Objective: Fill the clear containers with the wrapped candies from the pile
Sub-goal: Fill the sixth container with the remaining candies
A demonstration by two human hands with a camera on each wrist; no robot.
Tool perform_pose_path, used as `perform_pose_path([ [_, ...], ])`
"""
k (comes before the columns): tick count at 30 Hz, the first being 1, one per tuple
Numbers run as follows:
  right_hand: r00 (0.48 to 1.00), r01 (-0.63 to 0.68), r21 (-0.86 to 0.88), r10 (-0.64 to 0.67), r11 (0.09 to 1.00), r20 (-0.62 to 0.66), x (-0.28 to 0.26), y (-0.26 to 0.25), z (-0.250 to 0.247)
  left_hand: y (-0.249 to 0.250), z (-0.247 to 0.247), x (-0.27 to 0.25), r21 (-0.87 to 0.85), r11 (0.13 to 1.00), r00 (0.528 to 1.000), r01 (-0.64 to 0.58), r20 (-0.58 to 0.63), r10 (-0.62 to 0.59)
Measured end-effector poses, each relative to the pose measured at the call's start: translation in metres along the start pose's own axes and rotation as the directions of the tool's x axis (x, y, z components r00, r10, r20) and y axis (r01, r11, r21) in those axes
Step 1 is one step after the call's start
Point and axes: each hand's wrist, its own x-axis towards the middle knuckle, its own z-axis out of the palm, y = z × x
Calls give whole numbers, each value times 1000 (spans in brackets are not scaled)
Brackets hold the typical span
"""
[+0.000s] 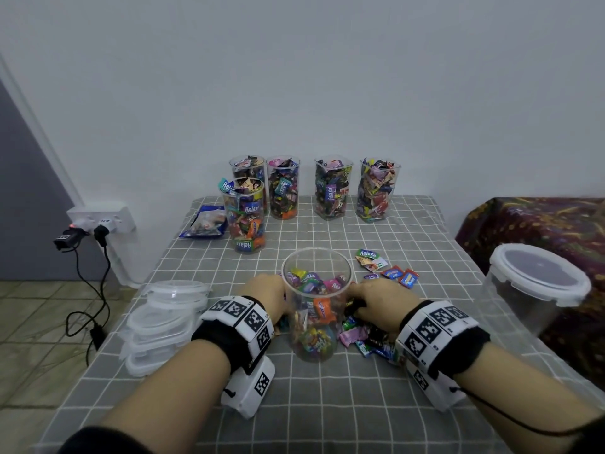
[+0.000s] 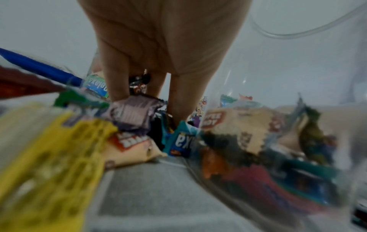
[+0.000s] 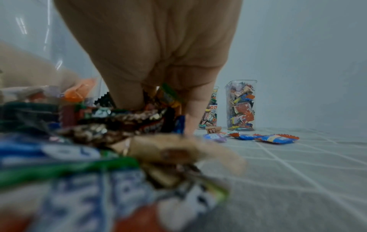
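- From my remote seat, taking the half-filled clear container (image 1: 316, 303) at the middle of the grid-patterned tablecloth (image 1: 327, 404) as my landmark: far to its left, off the table, a wall socket (image 1: 103, 219) carries two plugs with black cables.
- Left of the container and a little nearer me, a stack of clear lids (image 1: 163, 322) lies at the cloth's edge.
- My left hand (image 1: 265, 294) is down just left of the container; on the left wrist camera its fingers (image 2: 117, 81) point down into wrapped candies (image 2: 131, 114), but I cannot tell whether they are pinching any.
- Behind the container and to the left, a blue packet (image 1: 204, 222) lies flat beside one full container (image 1: 244, 217).
- Behind it, four more full containers (image 1: 334, 188) stand in a row by the wall.
- The container itself stands upright, holding mixed wrapped candies roughly to half height.
- My right hand (image 1: 379, 304) is just right of the container, fingers curled into the candy pile (image 1: 366, 339), clutching wrappers.
- Behind that hand, a few loose candies (image 1: 386, 267) lie scattered.
- Far right, off the table's edge, a large round tub with a white clip lid (image 1: 537, 283) stands.
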Motion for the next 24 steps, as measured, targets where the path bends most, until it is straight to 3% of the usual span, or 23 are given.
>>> perform_pose_path([
  [15, 993, -13, 104, 25, 995, -116, -2, 5, -3, -1, -13, -12, -16, 1000, 987, -1, -161, -1],
  [24, 962, -11, 216, 70, 976, -265, -16, 5, -13, -6, -14, -22, -297, 953, 946, -59, -321, -42],
])
